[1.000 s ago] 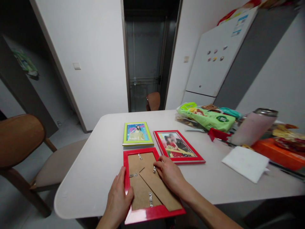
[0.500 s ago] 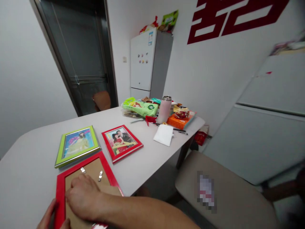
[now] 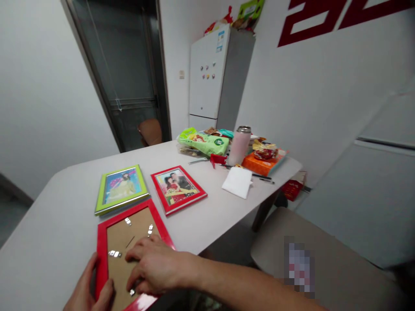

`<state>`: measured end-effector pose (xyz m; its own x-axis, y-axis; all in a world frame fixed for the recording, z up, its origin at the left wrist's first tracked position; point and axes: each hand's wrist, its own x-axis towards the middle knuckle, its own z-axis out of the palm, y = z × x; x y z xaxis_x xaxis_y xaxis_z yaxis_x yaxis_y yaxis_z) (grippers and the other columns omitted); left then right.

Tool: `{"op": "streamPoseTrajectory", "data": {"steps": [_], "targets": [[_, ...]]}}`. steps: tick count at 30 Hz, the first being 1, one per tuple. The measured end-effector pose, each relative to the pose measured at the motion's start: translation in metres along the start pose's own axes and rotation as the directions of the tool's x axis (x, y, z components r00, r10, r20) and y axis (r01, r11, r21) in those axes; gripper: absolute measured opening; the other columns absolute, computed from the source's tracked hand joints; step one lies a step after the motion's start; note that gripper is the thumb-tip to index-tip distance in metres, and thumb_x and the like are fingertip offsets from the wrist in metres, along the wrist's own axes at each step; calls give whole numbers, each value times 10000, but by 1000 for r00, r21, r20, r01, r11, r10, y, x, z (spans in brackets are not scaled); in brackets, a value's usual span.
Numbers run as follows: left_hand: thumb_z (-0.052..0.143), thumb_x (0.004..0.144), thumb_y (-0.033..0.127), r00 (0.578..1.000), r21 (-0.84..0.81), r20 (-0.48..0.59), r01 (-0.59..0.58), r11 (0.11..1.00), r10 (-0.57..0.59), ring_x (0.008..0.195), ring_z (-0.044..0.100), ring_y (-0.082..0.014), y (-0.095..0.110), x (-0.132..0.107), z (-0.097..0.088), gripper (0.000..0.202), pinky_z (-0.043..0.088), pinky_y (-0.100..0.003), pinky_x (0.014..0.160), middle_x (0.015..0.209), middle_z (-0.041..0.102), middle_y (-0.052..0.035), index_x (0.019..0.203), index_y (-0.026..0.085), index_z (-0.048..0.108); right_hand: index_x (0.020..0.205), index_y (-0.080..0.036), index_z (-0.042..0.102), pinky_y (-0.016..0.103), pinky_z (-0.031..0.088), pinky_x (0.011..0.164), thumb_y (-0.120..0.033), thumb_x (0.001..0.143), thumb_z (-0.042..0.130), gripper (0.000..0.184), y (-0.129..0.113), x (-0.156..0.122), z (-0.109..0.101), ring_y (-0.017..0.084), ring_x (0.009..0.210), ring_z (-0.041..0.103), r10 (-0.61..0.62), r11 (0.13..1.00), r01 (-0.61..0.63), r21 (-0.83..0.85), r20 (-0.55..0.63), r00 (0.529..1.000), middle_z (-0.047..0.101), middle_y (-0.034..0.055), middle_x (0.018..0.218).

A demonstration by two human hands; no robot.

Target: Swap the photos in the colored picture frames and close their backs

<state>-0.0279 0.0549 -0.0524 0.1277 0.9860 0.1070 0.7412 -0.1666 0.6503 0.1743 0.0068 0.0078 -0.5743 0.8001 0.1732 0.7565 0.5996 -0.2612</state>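
A red picture frame [image 3: 101,244] lies back side up at the table's near edge, its brown backing board [image 3: 125,237] showing several small metal hangers. My left hand [image 3: 87,287] grips the frame's left side, thumb on top and fingers outside. Over the backing is my right hand [image 3: 155,263], fingers bent and apart, their tips at the board close to a lower metal hanger [image 3: 132,292]. Nothing shows between those fingers. Just beyond lie a green picture frame [image 3: 100,196] with a portrait and a smaller red picture frame [image 3: 186,206] with a photo of a couple, both face up.
A folded white cloth or tissue [image 3: 237,182] lies near the table's right edge. Behind it are a pink bottle [image 3: 240,147], a green package [image 3: 207,144], an orange pack [image 3: 259,164] and pens. A chair seat [image 3: 275,242] is at the right, below the table [image 3: 71,185].
My right hand has shifted toward the lower right of the backing and its fingers have spread, uncovering a hanger on the left side. My left hand still grips the frame. The view has turned left.
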Motion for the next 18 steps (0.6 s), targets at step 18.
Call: {"op": "streamPoseTrajectory", "data": {"steps": [18], "targets": [[429,662,165,996,-83,-38,-78,993,75,1163,343,-224,15,-23,-5,604,241,-338,987,1282,371,-120,1242,47,312,774,-103,632,284,362,694,-199,770,394,256,31,85,30,190,764,507,435,900,-434,54,-195,879,569,114,777]]}}
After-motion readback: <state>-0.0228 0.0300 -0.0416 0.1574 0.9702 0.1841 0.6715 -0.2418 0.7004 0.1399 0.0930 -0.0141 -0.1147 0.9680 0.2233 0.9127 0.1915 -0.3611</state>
